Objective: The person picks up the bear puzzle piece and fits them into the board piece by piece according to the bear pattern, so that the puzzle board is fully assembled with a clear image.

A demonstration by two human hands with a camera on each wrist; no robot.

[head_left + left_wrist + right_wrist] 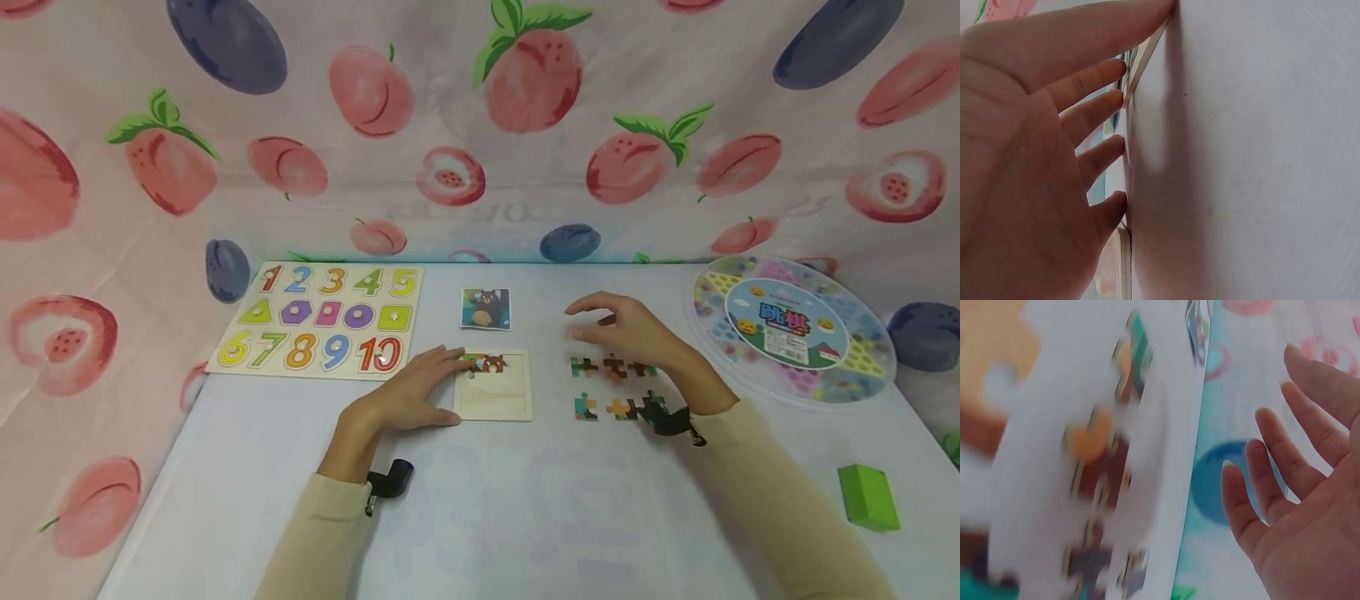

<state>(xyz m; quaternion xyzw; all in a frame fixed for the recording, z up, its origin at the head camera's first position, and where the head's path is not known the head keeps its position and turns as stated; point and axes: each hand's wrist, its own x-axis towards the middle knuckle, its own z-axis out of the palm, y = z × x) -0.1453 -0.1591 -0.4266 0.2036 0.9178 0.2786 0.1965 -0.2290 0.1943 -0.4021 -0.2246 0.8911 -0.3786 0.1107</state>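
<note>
A small square wooden puzzle tray [495, 403] lies mid-table. Joined pieces with part of a bear picture [493, 364] sit along its top. My left hand [408, 389] steadies the tray at its left side, fingers extended at the upper edge and thumb by the lower corner. In the left wrist view, the fingers are spread and nearly straight. To the right lie several loose jigsaw pieces [586, 407] in two rows, some hidden by my wrist. Over their far side hovers my right hand [626, 329], fingers loosely bent and nothing in them, as the right wrist view confirms.
Behind the tray is a bear picture card [486, 321]. A number-and-shape board [315, 321] lies at the back left. At the back right rests a round Chinese checkers set [787, 325], with a green block [868, 497] near the right edge. Fruit-patterned cloth [517, 158] hangs behind.
</note>
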